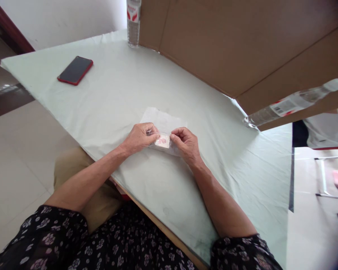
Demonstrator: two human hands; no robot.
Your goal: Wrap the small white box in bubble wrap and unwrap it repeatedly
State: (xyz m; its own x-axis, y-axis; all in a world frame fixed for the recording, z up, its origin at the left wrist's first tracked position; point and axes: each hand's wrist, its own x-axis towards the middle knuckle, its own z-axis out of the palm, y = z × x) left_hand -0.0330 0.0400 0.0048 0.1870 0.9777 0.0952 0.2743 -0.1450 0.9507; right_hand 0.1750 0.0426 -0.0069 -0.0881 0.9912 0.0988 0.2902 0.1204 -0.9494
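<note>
Between my two hands is a small square, whitish packet [162, 141] with a pink-red print on it, apparently in clear wrapping. My left hand [142, 135] pinches its left edge between thumb and forefinger. On the opposite side, my right hand [186, 141] pinches the right edge the same way, its other fingers curled in. Underneath lies a thin white translucent sheet [160, 118], spread on the tablecloth, partly covered by my hands. What the packet contains cannot be made out.
A pale green cloth [115, 90] covers the table. A phone [75, 70] with a red case lies at the far left. Brown cardboard [202, 45] stands at the back, with water bottles [133, 26] at its left end and right end. A walking-frame-like metal stand [323, 176] is on the floor.
</note>
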